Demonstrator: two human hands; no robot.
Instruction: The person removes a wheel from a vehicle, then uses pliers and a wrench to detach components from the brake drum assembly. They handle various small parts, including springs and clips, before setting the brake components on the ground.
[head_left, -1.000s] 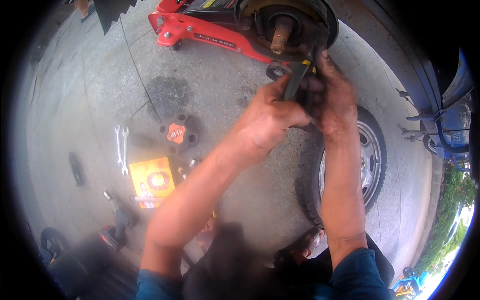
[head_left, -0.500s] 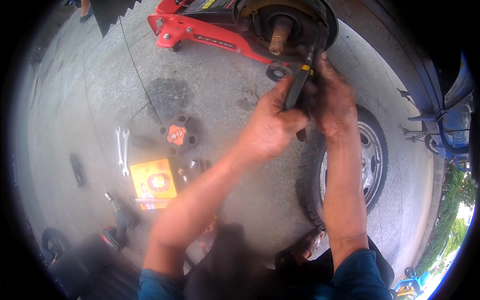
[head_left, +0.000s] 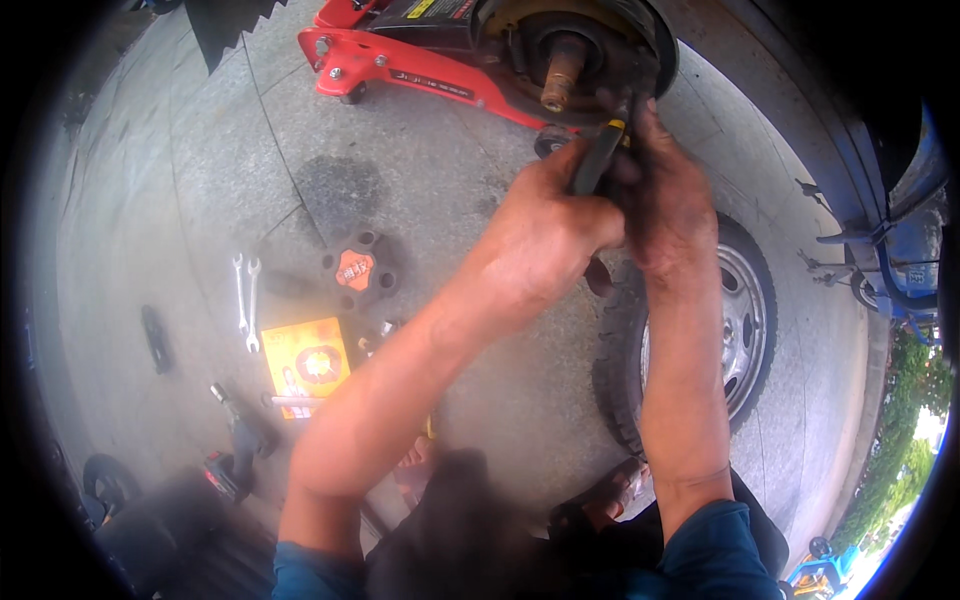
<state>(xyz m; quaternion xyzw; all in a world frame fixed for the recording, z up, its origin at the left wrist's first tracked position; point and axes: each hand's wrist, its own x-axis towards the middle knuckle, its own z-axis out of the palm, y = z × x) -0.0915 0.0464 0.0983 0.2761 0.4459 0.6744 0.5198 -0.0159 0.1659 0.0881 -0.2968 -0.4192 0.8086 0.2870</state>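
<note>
My left hand [head_left: 555,225] is closed around dark-handled pliers with yellow accents [head_left: 600,155]. Their nose points up at the lower right of a wheel's brake assembly [head_left: 520,85], where a rusty stub axle [head_left: 560,75] sticks out. Close beside the pliers, my right hand [head_left: 675,200] has blackened fingers curled at the assembly's lower edge. What those fingers pinch is hidden behind the pliers and the hand itself. A small brownish piece [head_left: 598,277] shows just below my hands; its kind is unclear.
A red floor jack [head_left: 420,80] stands behind the assembly. A wheel with a tyre [head_left: 745,320] lies by my right forearm. On the paving at left are two wrenches [head_left: 246,300], a hub cap [head_left: 355,270], a yellow box [head_left: 305,355] and a cordless power tool [head_left: 240,450].
My left hand has turned and shifted slightly, so less of the pliers' handle shows. The right hand stays at nearly the same place on the assembly.
</note>
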